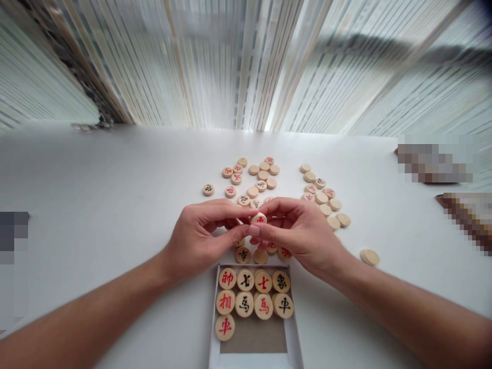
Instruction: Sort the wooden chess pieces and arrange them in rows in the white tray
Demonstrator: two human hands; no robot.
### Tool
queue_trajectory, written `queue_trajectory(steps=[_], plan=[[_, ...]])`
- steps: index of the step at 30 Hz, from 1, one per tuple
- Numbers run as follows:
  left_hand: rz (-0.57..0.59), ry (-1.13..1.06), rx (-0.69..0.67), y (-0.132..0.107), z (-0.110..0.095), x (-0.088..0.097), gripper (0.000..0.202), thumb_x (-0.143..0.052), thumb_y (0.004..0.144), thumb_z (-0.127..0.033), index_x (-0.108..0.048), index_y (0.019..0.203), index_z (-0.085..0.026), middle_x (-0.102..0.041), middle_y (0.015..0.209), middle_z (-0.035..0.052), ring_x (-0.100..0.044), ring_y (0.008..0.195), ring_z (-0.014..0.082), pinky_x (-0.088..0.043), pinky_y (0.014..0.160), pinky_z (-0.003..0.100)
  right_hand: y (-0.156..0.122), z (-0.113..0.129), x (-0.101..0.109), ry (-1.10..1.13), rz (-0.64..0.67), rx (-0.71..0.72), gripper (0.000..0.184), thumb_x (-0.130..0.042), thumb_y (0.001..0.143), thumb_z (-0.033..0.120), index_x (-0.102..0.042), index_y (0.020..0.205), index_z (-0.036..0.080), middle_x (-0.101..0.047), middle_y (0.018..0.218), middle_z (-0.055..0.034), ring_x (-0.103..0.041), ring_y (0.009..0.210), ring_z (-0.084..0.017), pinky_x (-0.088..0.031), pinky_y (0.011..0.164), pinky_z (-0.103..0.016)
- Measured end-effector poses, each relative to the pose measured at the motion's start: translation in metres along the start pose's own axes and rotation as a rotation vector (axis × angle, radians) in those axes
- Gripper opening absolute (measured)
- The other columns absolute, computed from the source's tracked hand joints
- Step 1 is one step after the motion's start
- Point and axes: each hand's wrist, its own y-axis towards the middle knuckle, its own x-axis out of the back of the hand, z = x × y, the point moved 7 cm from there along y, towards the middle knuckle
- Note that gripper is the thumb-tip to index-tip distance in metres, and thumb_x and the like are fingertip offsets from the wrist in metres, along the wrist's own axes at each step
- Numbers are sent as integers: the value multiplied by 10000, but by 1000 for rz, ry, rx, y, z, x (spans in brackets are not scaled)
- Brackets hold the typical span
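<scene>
Both hands meet above the white table (pixel 115 174) and pinch the same round wooden chess piece (pixel 259 219), which bears a red character. My left hand (pixel 200 238) grips it from the left with thumb and fingers. My right hand (pixel 300 230) grips it from the right. Just below them lies a shallow white box (pixel 293 328) with several wooden pieces (pixel 245 304) set in rows, faces up, marked in red or black. Loose wooden pieces (pixel 251 177) are scattered on the table beyond the hands.
A second cluster of loose pieces (pixel 325 197) lies at the right of the hands, and a single piece (pixel 369 257) sits apart near my right forearm. Blurred objects stand at the table's right edge (pixel 436 161) and left edge (pixel 13 236). Striped curtains hang behind.
</scene>
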Motion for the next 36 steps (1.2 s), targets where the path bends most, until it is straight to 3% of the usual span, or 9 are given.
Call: queue_trajectory(steps=[7,13,19,23,27,36], plan=[[59,17,-23,0,-4,-5,372,-775,859,-32,-832,1161,-242,-784,964,41,-723,744,130,-616,645,235,-2,3,0,-53,-6,37,254,-980,706,321,-818,811,156,-775,634,-28,-728,516,-128,-595,468,-154],[29,62,19,1,-3,-3,309,-805,863,-86,-842,1133,-232,-815,943,37,-737,774,128,-603,646,190,-2,8,-2,-84,33,62,232,-938,778,333,-855,912,163,-786,662,-29,-742,548,-118,-591,495,-134],[-33,-56,99,1,4,0,317,-865,815,-102,-858,1098,-245,-851,972,32,-796,857,149,-646,717,167,-2,10,-3,-111,70,85,206,-890,848,338,-869,977,178,-783,675,-25,-729,581,-94,-573,529,-116],[-45,-120,150,0,6,0,347,-841,826,-75,-851,1118,-262,-859,983,27,-801,777,132,-656,687,154,-1,9,-5,-86,85,81,225,-890,847,358,-864,995,191,-775,684,-13,-711,583,-82,-561,529,-114],[-39,-156,178,-1,9,-1,347,-797,854,-57,-845,1129,-263,-854,875,9,-756,619,102,-653,609,153,0,8,-5,-40,79,49,252,-948,767,280,-855,980,182,-770,695,-8,-696,586,-81,-561,539,-123],[45,-56,164,-3,6,-5,332,-746,895,-63,-834,1180,-208,-815,725,7,-762,587,122,-654,597,156,0,4,1,-141,33,76,301,-985,680,210,-813,921,156,-726,663,14,-589,504,-62,-451,438,-127]])
